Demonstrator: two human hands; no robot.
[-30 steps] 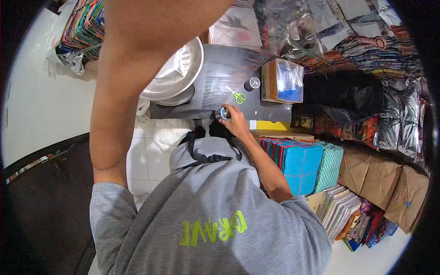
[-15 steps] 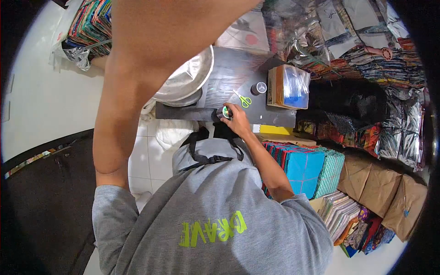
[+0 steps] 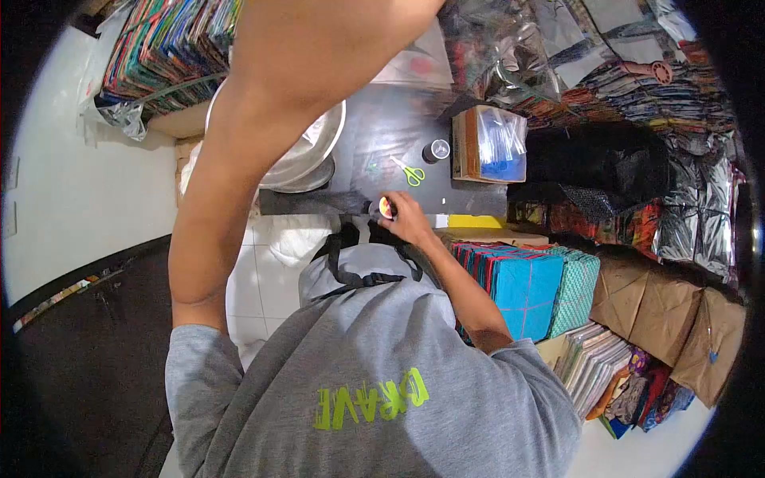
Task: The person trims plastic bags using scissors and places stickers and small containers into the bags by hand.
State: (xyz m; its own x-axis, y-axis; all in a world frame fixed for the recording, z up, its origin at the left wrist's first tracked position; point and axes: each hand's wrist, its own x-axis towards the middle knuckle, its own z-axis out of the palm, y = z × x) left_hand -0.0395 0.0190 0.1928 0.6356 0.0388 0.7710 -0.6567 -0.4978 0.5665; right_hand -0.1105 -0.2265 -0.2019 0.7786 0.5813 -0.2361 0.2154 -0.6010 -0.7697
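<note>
My right hand is closed around a small round jar at the front edge of the dark table. The jar's top faces up and shows yellow and red. Just beyond it lie scissors with green handles. A dark cylindrical container with a pale rim stands to their right. My left arm is raised close to the camera and passes out at the top, so the left hand is out of sight.
A big metal basin sits on the table's left, partly behind my left arm. At the right stands a box with plastic-wrapped contents. Blue stacked bundles are beside my right forearm. Wrapped stacks fill the upper right.
The view has shifted slightly. The top of the jar in my right hand looked green and blue before and now looks yellow and red. My left arm stays raised.
</note>
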